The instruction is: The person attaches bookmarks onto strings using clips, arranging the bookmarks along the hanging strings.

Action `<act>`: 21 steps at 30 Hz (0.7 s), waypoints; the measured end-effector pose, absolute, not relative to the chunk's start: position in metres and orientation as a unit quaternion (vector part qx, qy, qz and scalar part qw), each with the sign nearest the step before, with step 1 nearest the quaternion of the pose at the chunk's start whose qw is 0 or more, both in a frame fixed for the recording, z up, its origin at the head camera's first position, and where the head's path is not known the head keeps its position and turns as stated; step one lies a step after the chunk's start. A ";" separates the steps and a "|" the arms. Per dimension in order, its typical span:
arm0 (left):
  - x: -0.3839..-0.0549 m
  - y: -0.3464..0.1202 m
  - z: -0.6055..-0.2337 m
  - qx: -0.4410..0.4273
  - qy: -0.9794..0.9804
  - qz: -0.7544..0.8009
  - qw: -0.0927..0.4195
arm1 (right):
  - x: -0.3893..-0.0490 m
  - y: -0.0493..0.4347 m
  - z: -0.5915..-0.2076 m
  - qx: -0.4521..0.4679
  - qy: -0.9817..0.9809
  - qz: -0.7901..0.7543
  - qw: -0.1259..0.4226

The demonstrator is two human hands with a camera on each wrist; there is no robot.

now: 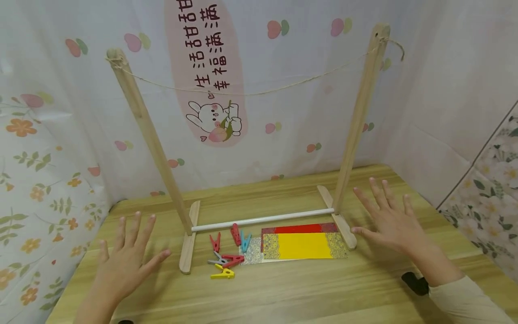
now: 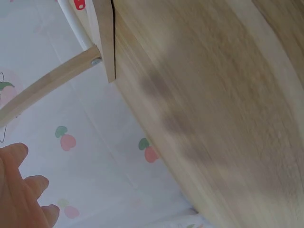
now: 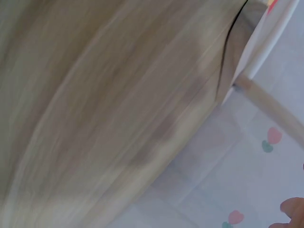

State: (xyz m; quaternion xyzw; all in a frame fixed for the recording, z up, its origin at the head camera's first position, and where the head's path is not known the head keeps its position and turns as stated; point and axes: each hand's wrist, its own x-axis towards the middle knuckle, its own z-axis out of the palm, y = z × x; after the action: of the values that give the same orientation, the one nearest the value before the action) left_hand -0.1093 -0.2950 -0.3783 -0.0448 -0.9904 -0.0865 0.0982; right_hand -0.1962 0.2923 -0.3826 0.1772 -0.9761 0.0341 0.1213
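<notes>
The front card [image 1: 305, 245] is yellow (grey lace-patterned ends); the clothespins [image 1: 233, 261] are red, blue, grey and yellow.

Frame [image 1: 149, 135] on table [image 1: 299, 292], curtain [image 1: 283, 155] behind. String [image 1: 247, 94] across frame top, rod [image 1: 263, 220] below. Before rod: pegs [image 1: 233, 261] left, cards [image 1: 305, 245] right. Left hand [image 1: 125, 265] left of frame — right hand [image 1: 396, 230] right.

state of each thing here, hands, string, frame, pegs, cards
Left hand: open, fingers spread, holding nothing
Right hand: open, fingers spread, holding nothing
String: tied at both ends, sagging, bare
Wooden posts: upright
White rod: between posts
Clothespins: lying loose, clustered
Yellow card: flat, uppermost
Red card: partly covered
Silver-patterned card: partly covered
</notes>
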 end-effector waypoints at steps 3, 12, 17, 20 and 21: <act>-0.109 -0.291 -0.378 -0.048 -0.989 -0.093 0.104 | -0.192 0.286 -0.381 0.182 -0.975 0.042 0.120; -0.110 -0.274 -0.376 -0.055 -0.986 -0.112 0.110 | -0.183 0.264 -0.380 0.189 -0.974 0.059 0.112; -0.111 -0.264 -0.373 -0.058 -0.986 -0.123 0.095 | -0.180 0.252 -0.381 0.194 -0.973 0.067 0.106; -0.112 -0.259 -0.371 -0.063 -0.986 -0.121 0.093 | -0.179 0.246 -0.382 0.202 -0.971 0.063 0.107; -0.113 -0.257 -0.371 -0.065 -0.986 -0.119 0.095 | -0.178 0.244 -0.382 0.205 -0.971 0.058 0.108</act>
State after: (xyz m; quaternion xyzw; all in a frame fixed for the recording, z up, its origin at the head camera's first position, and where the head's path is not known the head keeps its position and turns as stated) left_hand -0.1126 -0.2575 -0.3711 -0.0649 -0.9863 -0.1189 0.0946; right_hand -0.1783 0.2442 -0.3820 0.2053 -0.9710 0.0581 0.1076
